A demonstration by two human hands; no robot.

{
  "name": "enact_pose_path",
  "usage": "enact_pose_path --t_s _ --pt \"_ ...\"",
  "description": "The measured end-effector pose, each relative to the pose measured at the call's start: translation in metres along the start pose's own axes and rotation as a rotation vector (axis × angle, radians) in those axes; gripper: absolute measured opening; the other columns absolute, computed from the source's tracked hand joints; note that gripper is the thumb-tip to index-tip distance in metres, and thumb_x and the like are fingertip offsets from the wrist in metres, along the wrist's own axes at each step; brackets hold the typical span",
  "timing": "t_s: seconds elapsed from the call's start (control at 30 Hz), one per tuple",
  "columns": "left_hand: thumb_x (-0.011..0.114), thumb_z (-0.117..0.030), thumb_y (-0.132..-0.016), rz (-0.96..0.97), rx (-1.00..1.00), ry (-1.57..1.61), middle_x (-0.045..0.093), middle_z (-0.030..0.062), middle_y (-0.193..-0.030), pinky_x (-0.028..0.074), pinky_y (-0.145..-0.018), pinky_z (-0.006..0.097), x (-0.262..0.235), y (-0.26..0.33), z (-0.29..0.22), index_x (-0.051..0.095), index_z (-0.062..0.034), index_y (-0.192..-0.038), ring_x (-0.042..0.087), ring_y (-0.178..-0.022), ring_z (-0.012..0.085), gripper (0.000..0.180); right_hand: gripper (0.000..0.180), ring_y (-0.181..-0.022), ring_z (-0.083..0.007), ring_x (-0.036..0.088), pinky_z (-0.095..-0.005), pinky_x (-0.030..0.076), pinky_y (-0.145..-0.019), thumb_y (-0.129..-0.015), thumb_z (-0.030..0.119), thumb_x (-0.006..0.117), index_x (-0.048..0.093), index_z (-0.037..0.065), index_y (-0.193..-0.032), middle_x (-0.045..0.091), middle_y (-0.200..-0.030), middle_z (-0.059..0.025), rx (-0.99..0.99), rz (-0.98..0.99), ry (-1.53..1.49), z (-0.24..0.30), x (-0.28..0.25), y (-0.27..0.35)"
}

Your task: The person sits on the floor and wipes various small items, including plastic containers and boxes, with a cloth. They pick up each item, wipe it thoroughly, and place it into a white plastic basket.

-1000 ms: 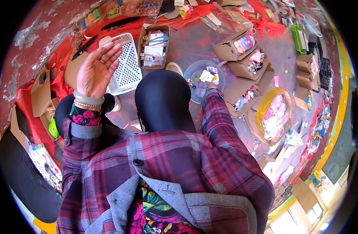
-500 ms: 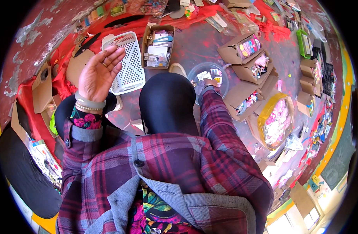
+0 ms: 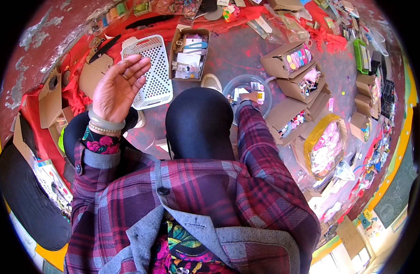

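Bright, even daylight fills the scene, with colours strong and shadows soft and short. The floor (image 3: pixel 246 55) at the far side is sharp; straight edges bend near the round black rim, where detail smears slightly.

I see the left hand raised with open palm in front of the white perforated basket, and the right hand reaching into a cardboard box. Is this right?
Not quite. In the head view the right hand reaches into the clear round plastic bowl, not a cardboard box. The left hand is indeed raised, palm open, in front of the white perforated basket.
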State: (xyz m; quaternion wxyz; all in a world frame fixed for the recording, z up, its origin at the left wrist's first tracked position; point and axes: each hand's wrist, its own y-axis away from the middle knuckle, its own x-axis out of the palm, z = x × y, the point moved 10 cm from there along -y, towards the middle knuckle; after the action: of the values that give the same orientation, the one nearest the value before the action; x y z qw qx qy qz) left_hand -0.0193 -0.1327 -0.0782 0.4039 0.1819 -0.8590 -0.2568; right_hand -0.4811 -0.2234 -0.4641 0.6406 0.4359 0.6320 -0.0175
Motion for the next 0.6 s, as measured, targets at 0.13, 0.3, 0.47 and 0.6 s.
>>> enact_pose_path --t_s 0.13,0.3,0.47,0.6 --pt "0.043 -0.022 -0.089 -0.044 0.03 -0.006 0.053 0.0141 -0.117 0.038 -0.089 0.03 -0.004 0.01 -0.002 0.047 0.0001 -0.113 0.048 -0.111 0.0211 0.033 0.068 -0.096 -0.0278 0.058 -0.0351 0.046 -0.081 -0.058 0.03 0.074 0.049 0.007 -0.116 0.055 -0.112 -0.017 -0.416 0.167 -0.419 0.026 -0.017 0.049" --pt "0.043 -0.021 -0.089 -0.012 0.022 0.011 0.05 0.0155 -0.12 0.036 -0.092 0.03 -0.002 0.011 -0.002 0.045 0.0015 -0.116 0.046 -0.114 0.0225 0.035 0.076 -0.102 -0.0308 0.054 -0.0328 0.043 -0.085 -0.062 0.036 0.072 0.042 0.006 -0.125 0.053 -0.114 -0.018 -0.446 0.297 -0.284 0.029 -0.015 0.058" --pt "0.043 -0.021 -0.089 0.047 0.032 0.007 0.05 0.0147 -0.12 0.036 -0.092 0.03 0.007 0.019 -0.004 0.045 0.0015 -0.116 0.046 -0.113 0.0219 0.035 0.062 -0.1 -0.0265 0.055 -0.0321 0.043 -0.082 -0.065 0.042 0.07 0.056 0.002 -0.11 0.06 -0.104 -0.0176 -0.515 0.148 -0.36 0.022 -0.023 0.047" --pt "0.042 -0.022 -0.089 0.119 0.023 -0.03 0.051 0.0147 -0.119 0.036 -0.091 0.03 0.02 0.012 0.003 0.046 0.0013 -0.116 0.047 -0.112 0.0217 0.035 0.057 -0.084 -0.0251 0.06 -0.0341 0.046 -0.071 -0.067 0.031 0.07 0.051 -0.001 -0.111 0.061 -0.094 -0.0142 -0.315 0.548 -0.798 0.001 -0.014 0.022"
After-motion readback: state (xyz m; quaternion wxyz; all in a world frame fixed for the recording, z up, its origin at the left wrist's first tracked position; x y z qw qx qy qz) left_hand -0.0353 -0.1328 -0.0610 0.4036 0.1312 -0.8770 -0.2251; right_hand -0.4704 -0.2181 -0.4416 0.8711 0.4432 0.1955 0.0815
